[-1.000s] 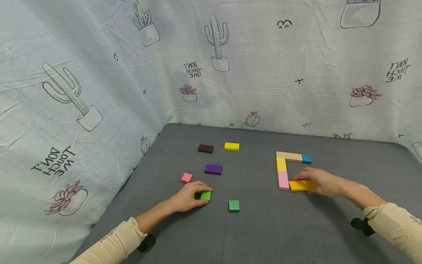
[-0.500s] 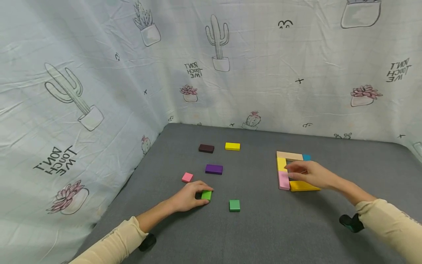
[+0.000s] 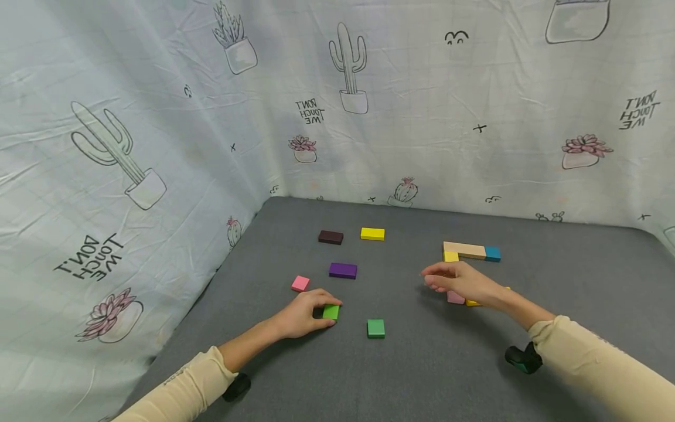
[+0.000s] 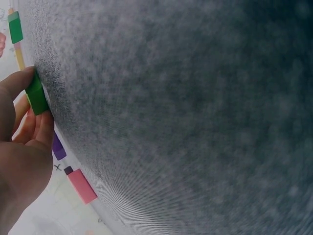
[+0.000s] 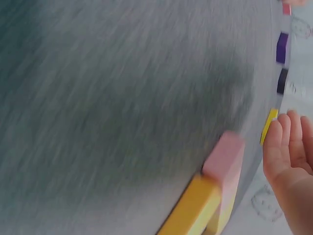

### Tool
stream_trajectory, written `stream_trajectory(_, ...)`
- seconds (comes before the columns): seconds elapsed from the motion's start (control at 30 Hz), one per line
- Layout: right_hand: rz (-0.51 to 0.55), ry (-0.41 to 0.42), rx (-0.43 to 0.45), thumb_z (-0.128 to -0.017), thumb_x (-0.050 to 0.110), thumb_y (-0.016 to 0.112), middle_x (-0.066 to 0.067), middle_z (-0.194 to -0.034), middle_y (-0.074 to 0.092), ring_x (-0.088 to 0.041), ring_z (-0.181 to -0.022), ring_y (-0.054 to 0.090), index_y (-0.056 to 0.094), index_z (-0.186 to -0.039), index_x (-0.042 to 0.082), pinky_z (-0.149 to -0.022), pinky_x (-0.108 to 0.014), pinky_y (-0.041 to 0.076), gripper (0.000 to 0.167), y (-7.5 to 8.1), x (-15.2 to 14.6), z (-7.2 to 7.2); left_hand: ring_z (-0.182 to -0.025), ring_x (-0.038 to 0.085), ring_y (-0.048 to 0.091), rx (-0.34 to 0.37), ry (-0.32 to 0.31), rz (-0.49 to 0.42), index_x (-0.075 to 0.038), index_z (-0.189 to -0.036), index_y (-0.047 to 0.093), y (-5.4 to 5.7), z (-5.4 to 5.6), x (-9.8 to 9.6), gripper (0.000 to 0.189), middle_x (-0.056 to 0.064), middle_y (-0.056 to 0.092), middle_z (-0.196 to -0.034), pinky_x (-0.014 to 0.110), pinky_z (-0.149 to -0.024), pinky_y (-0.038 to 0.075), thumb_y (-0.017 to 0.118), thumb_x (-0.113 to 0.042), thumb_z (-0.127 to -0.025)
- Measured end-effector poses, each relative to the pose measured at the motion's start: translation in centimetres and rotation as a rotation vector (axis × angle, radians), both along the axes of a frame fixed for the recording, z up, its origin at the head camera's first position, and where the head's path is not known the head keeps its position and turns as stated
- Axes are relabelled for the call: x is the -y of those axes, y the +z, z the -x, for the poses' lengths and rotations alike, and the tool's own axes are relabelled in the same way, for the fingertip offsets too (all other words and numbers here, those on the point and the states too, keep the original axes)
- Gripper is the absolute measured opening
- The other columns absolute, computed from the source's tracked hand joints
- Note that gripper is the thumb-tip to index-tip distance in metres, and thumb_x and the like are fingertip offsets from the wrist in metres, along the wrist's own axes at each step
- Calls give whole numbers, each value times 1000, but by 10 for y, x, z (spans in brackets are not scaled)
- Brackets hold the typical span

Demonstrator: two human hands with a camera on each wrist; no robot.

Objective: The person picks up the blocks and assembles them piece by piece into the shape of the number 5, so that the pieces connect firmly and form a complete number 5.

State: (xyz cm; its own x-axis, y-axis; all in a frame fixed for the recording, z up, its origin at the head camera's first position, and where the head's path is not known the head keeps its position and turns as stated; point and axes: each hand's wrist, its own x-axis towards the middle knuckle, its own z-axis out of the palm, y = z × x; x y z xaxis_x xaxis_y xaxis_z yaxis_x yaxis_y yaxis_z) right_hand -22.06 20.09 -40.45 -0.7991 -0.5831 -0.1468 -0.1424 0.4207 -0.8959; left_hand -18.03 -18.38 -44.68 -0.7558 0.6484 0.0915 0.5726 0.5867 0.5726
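Between thumb and fingers, my left hand (image 3: 302, 315) pinches a light green block (image 3: 331, 312) on the dark grey cloth; the left wrist view shows this green block (image 4: 36, 97) too. My right hand (image 3: 464, 282) holds nothing and hovers over the left side of a block outline, fingers relaxed and pointing left. It partly hides the pink block (image 3: 456, 298), a yellow block (image 3: 450, 257) and the orange-yellow block (image 3: 473, 303). Along the outline's back lie a tan block (image 3: 464, 250) and a blue block (image 3: 493, 254). In the right wrist view, the orange-yellow block (image 5: 193, 208) touches the pink block (image 5: 225, 156).
A darker green square block (image 3: 376, 329) lies right of my left hand. Loose behind it are a small coral-pink block (image 3: 300, 283), a purple block (image 3: 343, 270), a dark brown block (image 3: 330, 237) and a yellow block (image 3: 372, 234). A cactus-print curtain (image 3: 422, 117) borders the cloth.
My right hand has let go of the orange-yellow block, risen and moved left past the pink block. The left hand stays put, pinching the light green block.
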Motion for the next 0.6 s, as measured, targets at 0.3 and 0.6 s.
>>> stream_trajectory(0.3, 34, 95, 29, -98, 22, 57, -20, -123, 57, -29, -104, 56, 54, -127, -7, -87, -36, 47, 41, -14, 41, -4, -100, 13, 55, 19, 7, 4, -5, -121, 64, 0, 0, 0, 37, 3, 61, -112, 29, -85, 46, 73, -13, -86)
stream_trajectory(0.6, 53, 172, 26, -97, 21, 57, -13, -122, 59, -27, -110, 54, 59, -123, -1, -94, -43, 43, 34, -22, 72, -13, -101, 13, 55, 17, 9, 15, -5, -121, 65, 0, 0, 0, 37, 3, 61, -112, 30, -85, 46, 73, -13, -86)
